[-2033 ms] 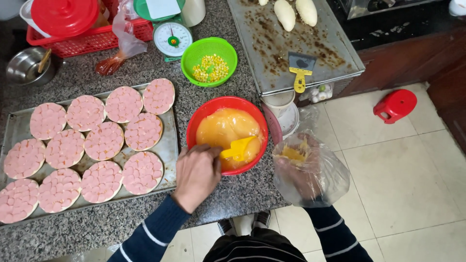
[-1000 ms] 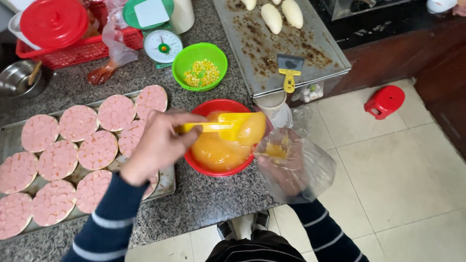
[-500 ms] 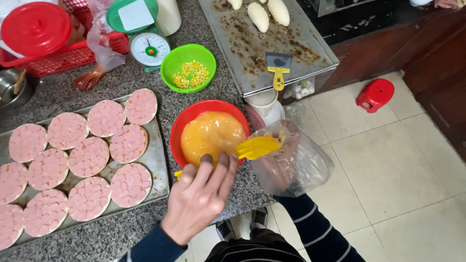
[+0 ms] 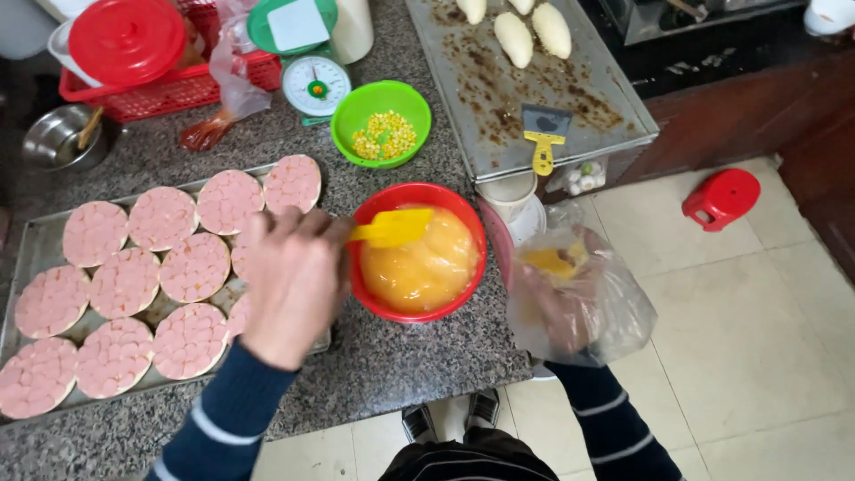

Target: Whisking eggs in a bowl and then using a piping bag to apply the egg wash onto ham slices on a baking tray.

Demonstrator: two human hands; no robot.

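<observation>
On the granite counter at far left lies a metal tray point(image 4: 27, 258) of round pink slices point(image 4: 125, 283). Just beside it, the left hand point(image 4: 294, 281) is curled shut around the handle of a yellow spatula point(image 4: 392, 227). The spatula's long axis runs nearly level, left to right, with its blade pointing right over the red bowl point(image 4: 419, 198) of orange-yellow batter point(image 4: 423, 263). Right of the bowl, off the counter edge, the right hand point(image 4: 557, 307) sits inside a clear plastic bag point(image 4: 614, 312), fingers loosely cupped, seemingly holding some yellow batter, though the film blurs it.
</observation>
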